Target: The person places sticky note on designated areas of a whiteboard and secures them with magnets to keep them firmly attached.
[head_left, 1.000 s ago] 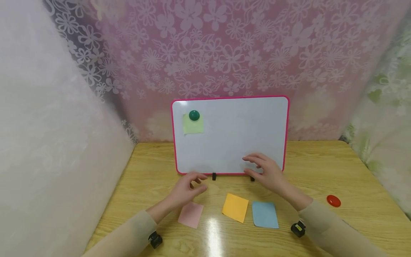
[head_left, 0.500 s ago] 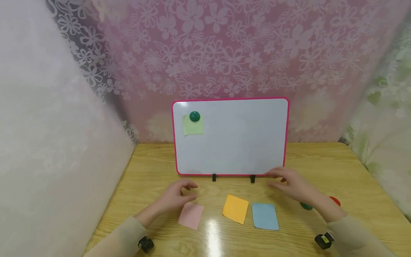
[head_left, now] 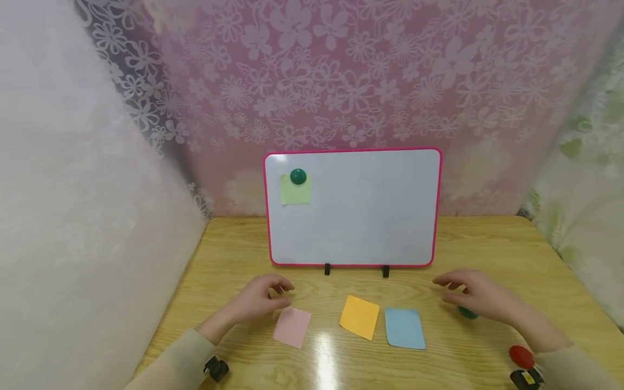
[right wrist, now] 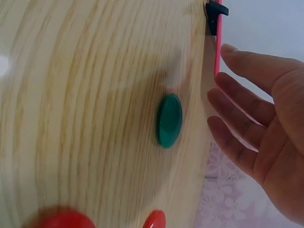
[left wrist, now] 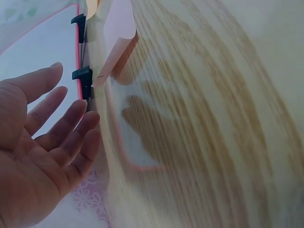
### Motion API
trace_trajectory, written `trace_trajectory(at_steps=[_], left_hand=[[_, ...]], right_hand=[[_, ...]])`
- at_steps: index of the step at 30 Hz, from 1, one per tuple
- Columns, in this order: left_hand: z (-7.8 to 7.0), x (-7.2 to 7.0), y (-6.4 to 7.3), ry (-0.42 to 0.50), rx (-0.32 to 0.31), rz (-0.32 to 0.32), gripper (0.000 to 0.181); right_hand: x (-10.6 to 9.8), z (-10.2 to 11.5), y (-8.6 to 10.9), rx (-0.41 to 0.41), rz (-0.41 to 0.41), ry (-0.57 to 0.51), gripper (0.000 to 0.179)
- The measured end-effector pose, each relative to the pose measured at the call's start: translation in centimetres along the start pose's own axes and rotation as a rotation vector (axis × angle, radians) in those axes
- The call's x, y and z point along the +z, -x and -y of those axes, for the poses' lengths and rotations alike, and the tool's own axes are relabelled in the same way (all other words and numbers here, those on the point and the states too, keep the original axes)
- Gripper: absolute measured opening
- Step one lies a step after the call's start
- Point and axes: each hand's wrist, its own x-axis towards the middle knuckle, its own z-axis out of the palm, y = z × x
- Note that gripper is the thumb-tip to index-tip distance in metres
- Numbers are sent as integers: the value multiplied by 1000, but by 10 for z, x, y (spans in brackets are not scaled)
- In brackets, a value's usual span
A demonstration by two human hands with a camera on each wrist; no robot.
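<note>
My left hand [head_left: 263,297] hovers over the table just behind a pink sticky note [head_left: 292,327], fingers loosely bent and nothing in them. In the left wrist view, that note's edge curls up off the wood. To the right, my right hand [head_left: 480,295] hangs above a green round magnet [right wrist: 169,121], which it partly covers in the head view. No object lies between the right fingers either. An orange sticky note [head_left: 359,317] and a blue sticky note [head_left: 404,329] lie between the hands. A red magnet [head_left: 521,356] lies by the right wrist; the right wrist view shows a second red magnet [right wrist: 155,220].
A pink-framed whiteboard [head_left: 370,211] stands upright on small black feet [head_left: 385,271] behind the hands. At its upper left a green magnet [head_left: 298,176] pins a light green sticky note [head_left: 296,195]. Flowered cloth [head_left: 351,81] hangs behind the table.
My right hand has drawn away from the whiteboard, right and toward me, to above the green magnet. My left hand has shifted slightly left and toward me. The notes stay put.
</note>
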Motion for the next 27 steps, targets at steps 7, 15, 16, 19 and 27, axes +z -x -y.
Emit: trace_trajectory(at_steps=[7, 15, 16, 19, 27], left_hand=[[0, 2, -1, -64, -4, 20, 27], [2, 5, 3, -122, -7, 9, 29], [1, 5, 3, -132, -5, 7, 29], [-1, 6, 5, -168, -5, 4, 30], [-3, 12, 3, -257, -9, 9, 31]], right_hand=[[-8, -12, 12, 47, 63, 51, 41], [-17, -17, 21, 104, 91, 76, 47], [-19, -17, 21, 106, 94, 83, 47], [-22, -16, 21, 118, 124, 88, 48], [-19, -22, 20, 191, 168, 109, 45]])
